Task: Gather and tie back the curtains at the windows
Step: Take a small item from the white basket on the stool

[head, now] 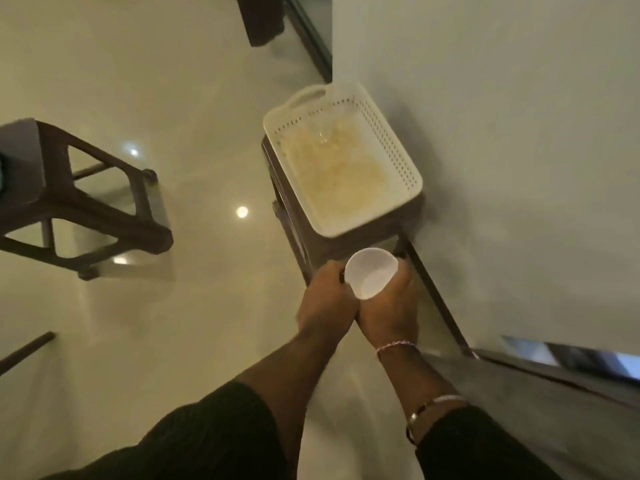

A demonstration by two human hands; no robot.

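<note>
My left hand [329,292] and my right hand [391,306] are pressed together low in the middle of the view. Between them they hold a small white plastic cup [370,277], tilted with its mouth toward me; it looks empty. My left fingers curl at its left rim and my right hand wraps its right side. A broad pale surface [502,133] fills the right side; I cannot tell whether it is a curtain or a wall. A dark frame or track [440,299] runs along its foot.
Just beyond my hands, a white perforated basket [408,161] with pale yellowish contents sits on a dark stool [294,216] against the pale surface. A second dark stool [104,202] stands on the glossy floor at left. Dark furniture [263,19] is at the top.
</note>
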